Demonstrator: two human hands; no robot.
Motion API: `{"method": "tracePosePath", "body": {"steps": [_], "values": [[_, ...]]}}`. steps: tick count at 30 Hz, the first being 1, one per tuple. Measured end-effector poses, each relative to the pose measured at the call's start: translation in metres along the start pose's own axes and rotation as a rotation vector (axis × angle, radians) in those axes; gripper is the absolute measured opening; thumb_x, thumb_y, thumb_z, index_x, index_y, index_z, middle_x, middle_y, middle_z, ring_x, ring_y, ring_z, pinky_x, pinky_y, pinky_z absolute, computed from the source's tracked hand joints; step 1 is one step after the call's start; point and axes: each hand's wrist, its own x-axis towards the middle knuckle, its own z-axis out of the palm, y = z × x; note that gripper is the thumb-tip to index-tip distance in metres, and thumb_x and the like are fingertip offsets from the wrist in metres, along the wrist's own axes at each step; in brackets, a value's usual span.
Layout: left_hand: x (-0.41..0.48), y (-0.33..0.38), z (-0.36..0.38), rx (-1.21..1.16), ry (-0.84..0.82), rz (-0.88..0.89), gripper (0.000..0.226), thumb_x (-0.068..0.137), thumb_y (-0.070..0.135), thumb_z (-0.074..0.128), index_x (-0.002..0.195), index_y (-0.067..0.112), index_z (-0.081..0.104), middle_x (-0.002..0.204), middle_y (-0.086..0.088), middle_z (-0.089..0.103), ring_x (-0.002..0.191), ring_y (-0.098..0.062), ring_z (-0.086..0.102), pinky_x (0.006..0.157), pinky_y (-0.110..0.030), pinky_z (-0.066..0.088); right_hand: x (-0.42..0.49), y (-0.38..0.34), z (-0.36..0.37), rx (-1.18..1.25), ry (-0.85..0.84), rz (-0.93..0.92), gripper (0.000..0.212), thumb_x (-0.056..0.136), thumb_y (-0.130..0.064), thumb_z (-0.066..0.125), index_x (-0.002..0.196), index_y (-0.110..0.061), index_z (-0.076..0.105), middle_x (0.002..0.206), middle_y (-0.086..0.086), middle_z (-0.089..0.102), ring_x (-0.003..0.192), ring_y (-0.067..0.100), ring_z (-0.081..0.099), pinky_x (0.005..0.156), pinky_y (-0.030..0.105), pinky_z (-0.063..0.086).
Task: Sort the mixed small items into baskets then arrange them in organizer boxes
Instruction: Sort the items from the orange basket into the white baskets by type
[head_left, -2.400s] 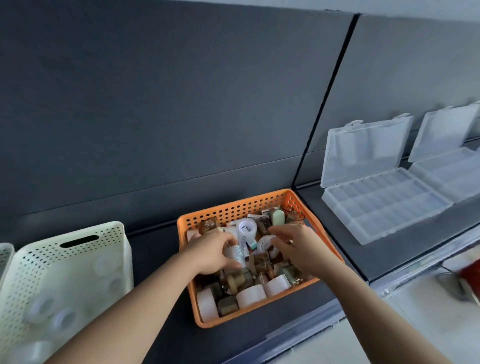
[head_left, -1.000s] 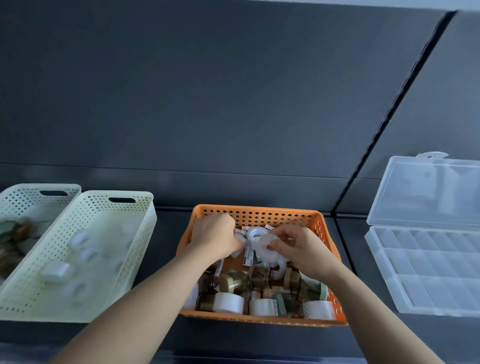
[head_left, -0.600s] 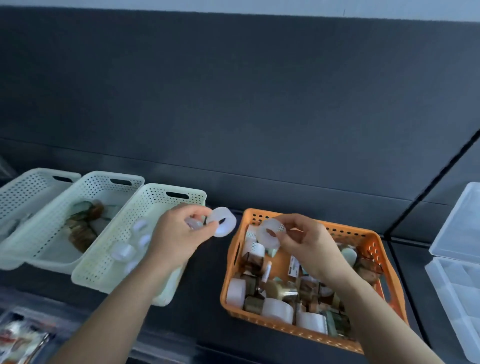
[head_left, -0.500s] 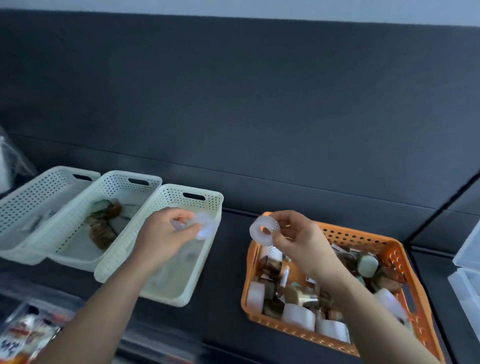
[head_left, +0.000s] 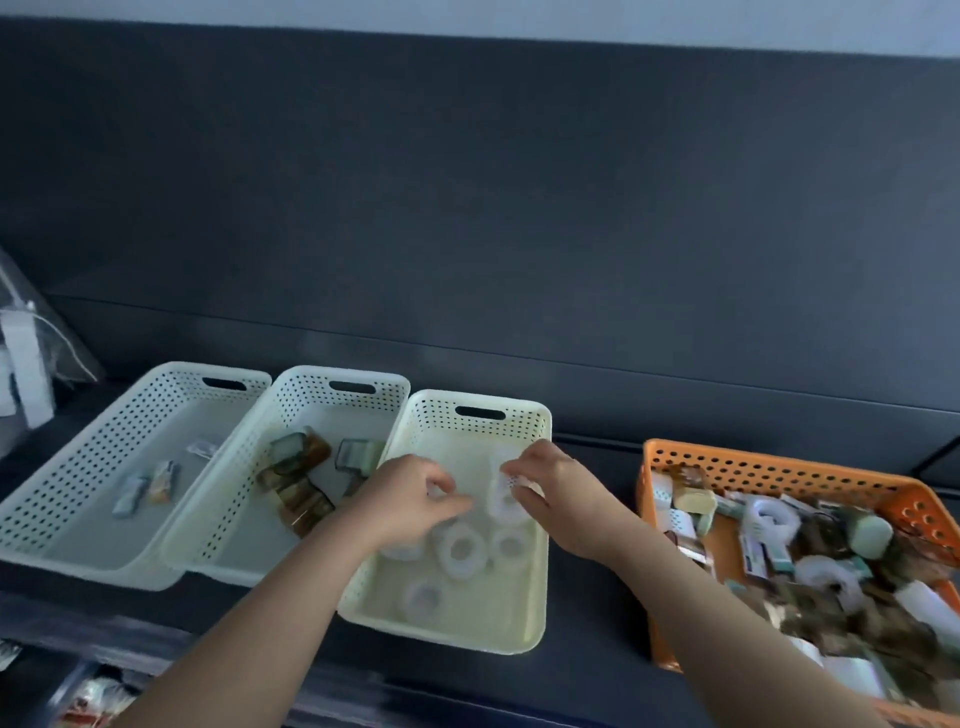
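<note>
Sorting is under way but, by my reckoning, far from done. My right hand (head_left: 550, 493) pinches a white roll (head_left: 503, 496) between thumb and fingers, low over the right-hand cream basket (head_left: 441, 421), where several loose rolls (head_left: 460, 548) already lie on its floor. My left hand (head_left: 410, 501) hangs beside it over the same basket with fingers curled. Something pale shows at the fingertips, but the blur keeps me from telling whether it holds a roll or nothing. The middle basket (head_left: 311, 395) has a small heap of brown pieces (head_left: 296, 478), and the far-left basket (head_left: 171, 384) only a few little packets (head_left: 153, 483). All three stand side by side on the dark table (head_left: 597, 639). To their right the orange basket (head_left: 753, 467) is heaped with mixed rolls, packets and brown pieces, so most of the sorting is left. No organizer box is in view; that whole second part I judge not begun.
</note>
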Motion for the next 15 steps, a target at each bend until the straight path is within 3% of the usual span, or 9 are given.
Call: {"method": "tracePosePath", "body": {"steps": [3, 6, 10, 15], "values": [[0.012, -0.002, -0.008, -0.119, 0.001, -0.001, 0.038, 0.089, 0.038, 0.053, 0.124, 0.025, 0.058, 0.116, 0.004, 0.063, 0.104, -0.014, 0.059, 0.09, -0.029, 0.048, 0.008, -0.006, 0.011, -0.271, -0.02, 0.035, 0.031, 0.098, -0.021, 0.037, 0.12, -0.019, 0.059, 0.119, 0.002, 0.051, 0.11, 0.023, 0.049, 0.096, 0.032, 0.029], [0.023, -0.003, -0.002, 0.065, -0.045, 0.088, 0.045, 0.097, 0.024, 0.04, 0.142, 0.019, 0.038, 0.134, -0.008, 0.043, 0.114, -0.021, 0.051, 0.091, -0.028, 0.041, 0.013, -0.005, 0.015, -0.368, -0.006, 0.084, 0.031, 0.095, -0.014, 0.042, 0.12, -0.02, 0.059, 0.124, 0.001, 0.053, 0.112, 0.023, 0.048, 0.101, 0.032, 0.029], [0.033, -0.01, 0.006, 0.217, 0.086, 0.179, 0.042, 0.098, 0.015, 0.04, 0.14, 0.011, 0.04, 0.134, -0.01, 0.047, 0.122, -0.026, 0.043, 0.102, -0.033, 0.036, -0.004, -0.008, 0.005, -0.137, 0.11, 0.148, 0.038, 0.096, -0.011, 0.043, 0.133, -0.016, 0.052, 0.141, -0.002, 0.046, 0.126, 0.02, 0.042, 0.105, 0.029, 0.036], [0.032, 0.016, 0.008, 0.19, 0.277, 0.34, 0.043, 0.096, 0.019, 0.048, 0.137, 0.007, 0.047, 0.139, -0.007, 0.048, 0.126, -0.026, 0.043, 0.104, -0.033, 0.034, -0.058, 0.02, -0.023, 0.001, 0.306, 0.272, 0.037, 0.097, -0.017, 0.049, 0.134, -0.017, 0.052, 0.14, -0.005, 0.05, 0.128, 0.015, 0.046, 0.1, 0.016, 0.031]]}}
